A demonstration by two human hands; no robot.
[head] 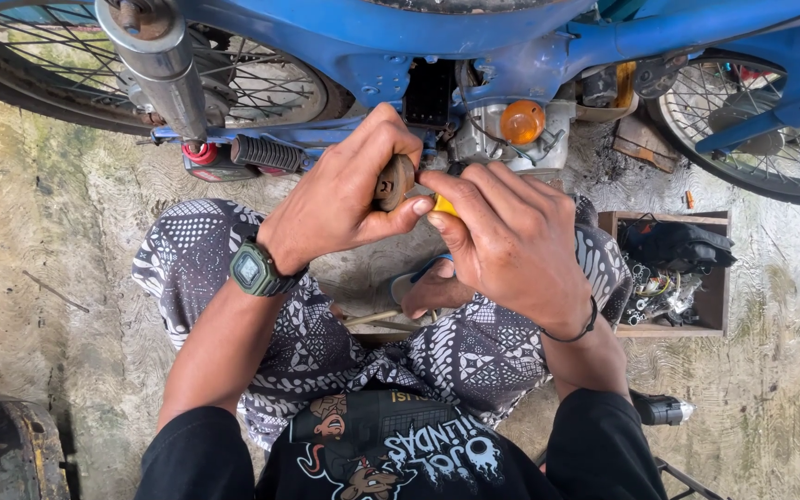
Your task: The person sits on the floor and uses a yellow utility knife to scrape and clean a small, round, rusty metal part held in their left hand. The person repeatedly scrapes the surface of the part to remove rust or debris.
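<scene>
A blue motorcycle (474, 28) fills the top, a wooden parts box (668, 273) to the right. Before the engine, the left hand (344, 190) curls tightly around a small rusty round part (393, 181), probably stiff, heavy metal, best gripped by its rim, flat face toward the camera. The right hand (506, 236) pinches a yellow-handled tool (444, 205), pointing leftward into the part.

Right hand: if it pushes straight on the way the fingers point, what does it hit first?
The right hand points up-left; first it would probably meet the round brown part the left hand grips, already at its fingertips. Depth unclear.
</scene>
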